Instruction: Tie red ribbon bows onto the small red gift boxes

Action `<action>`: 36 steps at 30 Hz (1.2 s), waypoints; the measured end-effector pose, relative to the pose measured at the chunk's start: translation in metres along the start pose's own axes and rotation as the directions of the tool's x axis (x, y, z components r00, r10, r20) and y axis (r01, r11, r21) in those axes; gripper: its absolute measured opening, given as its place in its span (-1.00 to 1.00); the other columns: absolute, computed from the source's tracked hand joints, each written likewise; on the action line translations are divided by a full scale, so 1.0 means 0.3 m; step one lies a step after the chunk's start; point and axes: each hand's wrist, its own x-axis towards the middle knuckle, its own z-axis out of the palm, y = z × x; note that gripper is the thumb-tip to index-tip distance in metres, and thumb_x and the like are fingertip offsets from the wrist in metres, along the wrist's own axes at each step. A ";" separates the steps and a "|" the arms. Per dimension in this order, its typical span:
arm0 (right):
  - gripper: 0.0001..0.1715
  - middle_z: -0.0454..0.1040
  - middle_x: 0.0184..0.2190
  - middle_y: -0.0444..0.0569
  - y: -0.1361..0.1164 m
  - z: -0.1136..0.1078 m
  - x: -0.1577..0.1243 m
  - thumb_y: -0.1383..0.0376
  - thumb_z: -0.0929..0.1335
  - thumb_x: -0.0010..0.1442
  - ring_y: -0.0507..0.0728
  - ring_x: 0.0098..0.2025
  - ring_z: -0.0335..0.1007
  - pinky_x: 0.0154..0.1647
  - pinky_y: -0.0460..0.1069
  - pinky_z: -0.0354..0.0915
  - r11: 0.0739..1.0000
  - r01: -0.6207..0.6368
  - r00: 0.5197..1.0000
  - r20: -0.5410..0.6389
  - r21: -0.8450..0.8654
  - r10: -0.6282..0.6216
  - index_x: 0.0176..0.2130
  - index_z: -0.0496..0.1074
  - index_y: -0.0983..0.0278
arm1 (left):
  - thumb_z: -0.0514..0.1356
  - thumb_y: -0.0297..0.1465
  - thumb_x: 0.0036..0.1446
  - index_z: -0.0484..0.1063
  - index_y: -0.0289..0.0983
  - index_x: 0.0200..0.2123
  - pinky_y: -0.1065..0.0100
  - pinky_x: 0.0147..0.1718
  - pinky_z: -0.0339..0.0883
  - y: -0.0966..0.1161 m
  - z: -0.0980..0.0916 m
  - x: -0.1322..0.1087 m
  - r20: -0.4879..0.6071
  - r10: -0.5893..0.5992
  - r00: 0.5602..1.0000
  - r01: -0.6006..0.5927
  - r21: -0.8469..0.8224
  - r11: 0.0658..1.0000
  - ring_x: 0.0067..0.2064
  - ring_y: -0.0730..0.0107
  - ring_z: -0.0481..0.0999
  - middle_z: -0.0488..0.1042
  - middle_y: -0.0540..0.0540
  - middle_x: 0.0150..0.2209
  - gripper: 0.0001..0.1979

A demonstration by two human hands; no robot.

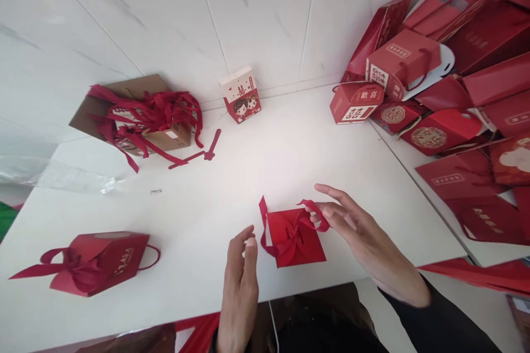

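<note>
A small red box [304,251] stands near the table's front edge, with a dark red ribbon [285,246] tied across its top. One ribbon end sticks up at the box's left corner; a loop rises at its right corner. My right hand [351,220] is at that loop, its thumb and fingers apart; whether it touches the ribbon is hard to tell. Just left of the box is my left hand [240,270], fingers slightly curled and apart, holding nothing.
A red box with a bow [128,251] lies at the left. Behind it, a cardboard box [165,138] overflows with ribbons. A small cartoon-printed box [244,105] stands by the wall. Many red gift boxes [356,102] are piled at the right. Clear plastic [78,176] lies far left.
</note>
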 end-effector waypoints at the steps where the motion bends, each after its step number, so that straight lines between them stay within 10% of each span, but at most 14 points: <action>1: -0.30 0.55 0.10 0.05 0.006 0.000 -0.006 -0.18 0.33 0.32 0.31 0.21 0.42 0.31 0.34 0.23 1.000 0.014 1.000 -0.002 -0.024 -0.015 0.31 0.30 -0.02 | 0.04 0.10 0.31 0.54 -0.07 -0.03 0.21 -0.05 0.33 -0.016 0.002 -0.019 -0.013 -0.037 0.999 0.037 0.004 0.999 0.02 0.11 0.48 0.55 -0.13 0.02 -0.52; 6: -0.41 0.55 0.08 0.03 0.014 0.033 -0.007 -0.11 0.37 0.32 0.25 0.09 0.50 0.16 0.19 0.42 0.988 0.119 0.993 0.019 -0.097 -0.117 0.22 0.41 0.05 | 0.08 0.13 0.27 0.48 -0.14 -0.38 0.31 -0.37 0.26 -0.047 0.038 -0.031 0.030 -0.077 0.997 0.079 -0.070 0.994 -0.34 0.23 0.39 0.47 -0.08 -0.38 -0.50; 16: -0.66 0.63 -0.06 -0.04 -0.005 0.053 -0.025 0.02 0.28 0.44 0.22 -0.04 0.58 -0.24 0.02 0.53 0.870 0.292 0.941 -0.045 -0.397 -0.336 0.01 0.53 0.06 | 0.27 -0.15 0.27 0.49 -0.21 -0.21 0.22 -0.03 0.42 0.069 0.105 -0.039 0.018 0.258 0.966 -0.233 -0.374 0.898 -0.04 0.16 0.57 0.60 -0.14 -0.15 -0.76; 27: -0.65 0.57 -0.10 0.00 -0.024 0.052 -0.003 0.29 0.19 0.49 0.22 -0.14 0.56 -0.18 0.15 0.49 0.554 0.547 0.821 0.271 -0.627 -0.503 0.18 0.36 0.10 | 0.23 -0.29 0.30 0.57 -0.13 -0.24 0.30 -0.20 0.36 0.121 0.111 0.003 0.083 0.467 0.880 -0.466 -0.032 0.884 -0.23 0.29 0.49 0.56 -0.04 -0.29 -0.88; 32: -0.80 0.55 -0.26 -0.06 -0.022 0.062 0.011 0.27 0.21 0.48 0.17 -0.29 0.53 -0.32 0.09 0.44 0.579 0.522 0.835 0.237 -0.626 -0.496 -0.11 0.41 0.13 | 0.27 -0.24 0.25 0.52 -0.17 -0.31 0.33 -0.25 0.35 0.126 0.088 0.008 0.044 0.377 0.925 -0.373 -0.081 0.924 -0.29 0.33 0.45 0.53 -0.01 -0.35 -0.85; 36: -0.81 0.61 -0.12 -0.05 -0.013 0.065 0.005 0.24 0.24 0.47 0.20 -0.15 0.58 -0.19 0.12 0.49 0.599 0.495 0.846 0.191 -0.629 -0.498 0.02 0.39 0.10 | 0.27 -0.20 0.26 0.48 -0.20 -0.32 0.34 -0.25 0.35 0.116 0.088 0.004 0.024 0.284 0.959 -0.276 -0.169 0.946 -0.30 0.35 0.43 0.50 -0.01 -0.35 -0.80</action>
